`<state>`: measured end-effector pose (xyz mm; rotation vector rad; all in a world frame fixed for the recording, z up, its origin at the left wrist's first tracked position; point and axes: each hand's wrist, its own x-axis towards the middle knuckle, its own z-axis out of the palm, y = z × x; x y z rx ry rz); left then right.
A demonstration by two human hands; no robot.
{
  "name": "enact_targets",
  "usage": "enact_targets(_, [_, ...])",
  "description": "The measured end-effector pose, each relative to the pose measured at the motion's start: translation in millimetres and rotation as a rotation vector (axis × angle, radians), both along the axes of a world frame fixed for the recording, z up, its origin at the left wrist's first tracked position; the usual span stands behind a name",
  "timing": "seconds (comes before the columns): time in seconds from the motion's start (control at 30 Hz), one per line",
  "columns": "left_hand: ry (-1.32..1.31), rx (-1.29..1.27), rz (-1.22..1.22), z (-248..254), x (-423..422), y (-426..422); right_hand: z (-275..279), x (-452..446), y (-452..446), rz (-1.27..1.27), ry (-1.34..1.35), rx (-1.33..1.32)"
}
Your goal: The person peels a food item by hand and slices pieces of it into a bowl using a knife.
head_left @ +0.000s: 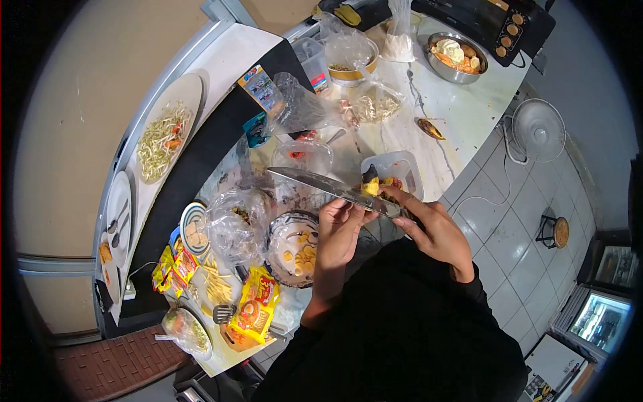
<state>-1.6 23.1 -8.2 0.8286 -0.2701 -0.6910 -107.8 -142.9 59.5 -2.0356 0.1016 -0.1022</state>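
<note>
A long knife (315,181) is held level in front of me, its tip pointing left. My left hand (338,231) has its thumb and fingers closed on the lower edge of the blade. At the knife's right end, my right hand (439,234) grips it between thumb and fingers; the handle is hidden. Just past the blade shows a yellow piece with dark peel (370,181); whether it touches the knife I cannot tell. Behind it stands a clear plastic tub (407,164) with dark and yellow scraps. Left of my left hand, yellow slices (305,258) lie in a round, pale dish (281,268).
Plastic bags (234,224) crowd the counter at left. Noodle packets (254,305), a black spatula (224,313) and fries (216,281) lie nearer. A dark peel (429,128), a steel bowl (459,77) and an oven (485,30) are at far right. A fan (538,130) stands on the floor.
</note>
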Motion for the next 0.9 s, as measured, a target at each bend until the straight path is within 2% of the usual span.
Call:
enact_targets(0.1, [-0.020,-0.016,-0.026,-2.8,2.0,1.7,-3.3,0.7,1.0,-0.008,-0.049,0.015])
enact_targets(0.27, [0.118,-0.100,-0.063,-2.9,3.7,2.0,-5.2,0.0,0.9,-0.010,-0.090,0.022])
enact_targets(0.57, [0.297,-0.270,-0.199,-15.5,1.0,-0.2,-1.0,-3.2,1.8,-0.005,-0.035,-0.058])
enact_targets(0.9, [0.254,-0.135,-0.112,-5.0,-5.3,-5.3,-5.0,-2.1,6.0,-0.063,-0.177,-0.089])
